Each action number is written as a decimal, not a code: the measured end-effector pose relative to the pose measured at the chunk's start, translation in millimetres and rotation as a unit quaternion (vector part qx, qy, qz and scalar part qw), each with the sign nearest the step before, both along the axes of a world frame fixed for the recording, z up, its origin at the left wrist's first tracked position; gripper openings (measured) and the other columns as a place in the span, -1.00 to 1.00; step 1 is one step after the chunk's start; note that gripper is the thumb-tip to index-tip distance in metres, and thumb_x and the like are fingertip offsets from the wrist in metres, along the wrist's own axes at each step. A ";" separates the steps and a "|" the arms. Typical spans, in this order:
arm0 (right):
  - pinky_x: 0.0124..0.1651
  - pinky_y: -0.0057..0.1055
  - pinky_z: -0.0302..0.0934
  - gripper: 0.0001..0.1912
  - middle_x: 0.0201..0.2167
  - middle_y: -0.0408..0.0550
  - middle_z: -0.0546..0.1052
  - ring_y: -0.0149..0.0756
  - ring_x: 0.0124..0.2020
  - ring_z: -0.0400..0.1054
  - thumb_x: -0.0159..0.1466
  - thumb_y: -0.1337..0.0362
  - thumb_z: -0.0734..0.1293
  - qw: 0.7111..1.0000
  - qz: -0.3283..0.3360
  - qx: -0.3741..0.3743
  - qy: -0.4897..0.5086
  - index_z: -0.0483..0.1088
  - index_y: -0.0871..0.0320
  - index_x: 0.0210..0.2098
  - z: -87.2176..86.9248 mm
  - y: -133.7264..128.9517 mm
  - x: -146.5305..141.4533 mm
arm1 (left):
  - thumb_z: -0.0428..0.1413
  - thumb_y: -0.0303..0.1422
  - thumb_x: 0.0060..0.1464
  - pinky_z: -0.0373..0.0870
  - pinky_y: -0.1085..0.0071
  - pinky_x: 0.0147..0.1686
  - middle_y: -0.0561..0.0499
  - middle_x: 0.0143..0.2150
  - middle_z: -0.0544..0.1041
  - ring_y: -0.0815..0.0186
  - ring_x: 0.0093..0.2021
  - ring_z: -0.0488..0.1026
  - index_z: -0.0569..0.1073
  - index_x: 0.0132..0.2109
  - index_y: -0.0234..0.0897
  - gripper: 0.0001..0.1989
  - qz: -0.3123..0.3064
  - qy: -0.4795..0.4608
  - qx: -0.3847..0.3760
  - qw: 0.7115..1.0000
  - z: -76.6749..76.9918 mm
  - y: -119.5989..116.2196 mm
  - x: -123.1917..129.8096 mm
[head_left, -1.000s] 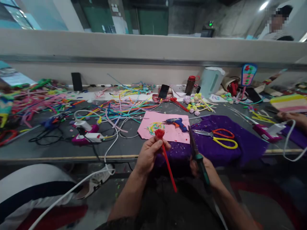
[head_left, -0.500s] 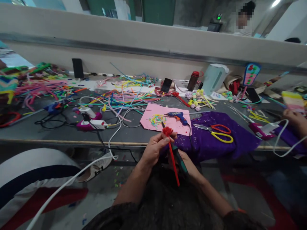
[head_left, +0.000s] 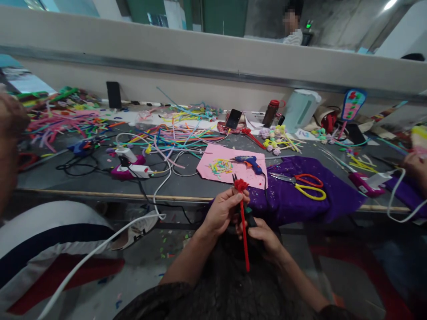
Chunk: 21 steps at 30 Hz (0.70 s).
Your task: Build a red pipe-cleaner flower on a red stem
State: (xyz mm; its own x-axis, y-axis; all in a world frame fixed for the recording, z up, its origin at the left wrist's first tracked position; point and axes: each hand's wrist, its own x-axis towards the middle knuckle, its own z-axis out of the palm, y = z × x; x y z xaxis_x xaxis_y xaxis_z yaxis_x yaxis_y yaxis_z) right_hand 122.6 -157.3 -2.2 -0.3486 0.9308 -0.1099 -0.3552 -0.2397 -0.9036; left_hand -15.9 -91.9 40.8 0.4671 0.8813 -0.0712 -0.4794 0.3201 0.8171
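Pinched just below its fluffy head, a red pipe-cleaner flower is held upright by my left hand, its red stem hanging down. My right hand is closed around dark green-handled pliers; their dark tips show behind the flower head. Beyond the hands, a blue glue gun lies on a pink sheet beside a pile of small cut coloured pieces. Scissors with red and yellow handles rest on purple cloth.
Loose coloured pipe cleaners lie across the table behind. White cables and a magenta power strip are at left. A red-lidded bottle stands near the wall. Other people's hands show at both sides.
The flower has moved slightly right, and my right hand has shifted its hold on the pliers, now covering more of the handles. Another person's arm has come into view at far left.
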 end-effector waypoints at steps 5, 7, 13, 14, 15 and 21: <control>-0.19 -0.34 0.15 -0.72 -0.29 -0.03 0.40 -0.14 -0.19 0.25 0.00 0.09 0.33 0.989 -0.052 0.086 -0.112 0.49 0.16 -0.40 2.3 -2.3 21.4 | 0.16 -0.35 -0.04 0.30 0.46 -0.16 -0.08 -0.18 0.50 0.30 -0.17 0.42 0.50 -0.35 -0.36 -0.86 0.097 0.054 0.086 0.990 9.3 6.4 -7.1; -0.09 -0.29 0.11 -0.70 -0.15 -0.02 0.36 -0.07 -0.07 0.20 0.04 0.08 0.31 0.976 -0.056 0.122 -0.171 0.50 0.13 -0.34 3.8 -4.9 33.7 | 0.15 -0.32 -0.03 0.32 0.43 -0.19 -0.07 -0.18 0.51 0.32 -0.25 0.45 0.49 -0.29 -0.35 -0.83 0.127 0.067 0.096 0.985 14.7 8.8 -13.9; 0.00 -0.27 0.05 -0.75 -0.16 -0.01 0.27 -0.11 -0.06 0.17 0.10 0.13 0.31 0.918 -0.012 0.253 -0.305 0.50 0.09 -0.27 4.0 -4.9 58.4 | 0.14 -0.27 -0.02 0.27 0.55 -0.56 0.03 -0.46 0.48 0.49 -0.60 0.35 0.42 -0.29 -0.33 -0.80 0.124 0.123 0.101 0.979 23.8 9.6 -30.6; -0.01 -0.27 0.06 -0.76 -0.18 -0.02 0.26 -0.13 -0.08 0.17 0.12 0.15 0.30 0.913 -0.010 0.263 -0.312 0.49 0.09 -0.27 4.4 -4.4 60.0 | 0.14 -0.26 -0.02 0.21 0.58 -0.62 0.05 -0.50 0.46 0.52 -0.64 0.30 0.42 -0.30 -0.34 -0.79 0.125 0.129 0.097 0.979 23.1 9.9 -32.2; -0.01 -0.28 0.06 -0.77 -0.20 -0.03 0.26 -0.14 -0.09 0.18 0.13 0.16 0.30 0.909 -0.009 0.272 -0.317 0.49 0.09 -0.26 5.1 -4.0 61.0 | 0.15 -0.25 -0.03 0.14 0.60 -0.67 0.07 -0.52 0.44 0.55 -0.68 0.24 0.41 -0.30 -0.34 -0.78 0.128 0.135 0.093 0.978 21.8 10.3 -33.5; -0.06 -0.30 0.07 -0.75 -0.21 -0.04 0.24 -0.16 -0.12 0.19 0.14 0.15 0.27 0.914 -0.003 0.260 -0.313 0.42 0.11 -0.23 8.6 -7.6 57.3 | 0.15 -0.23 -0.04 -0.10 0.63 -0.75 0.10 -0.63 0.41 0.60 -0.75 0.06 0.38 -0.33 -0.34 -0.76 0.151 0.161 0.096 0.971 11.0 11.5 -35.0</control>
State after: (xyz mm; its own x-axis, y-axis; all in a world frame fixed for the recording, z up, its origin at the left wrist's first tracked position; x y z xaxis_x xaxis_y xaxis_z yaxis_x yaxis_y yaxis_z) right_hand 179.9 -164.9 6.4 -0.3639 0.9155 0.1716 0.2698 0.2800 -0.9213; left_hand -50.9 -80.4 51.8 0.1664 0.9860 0.0081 -0.2383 0.0322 0.9707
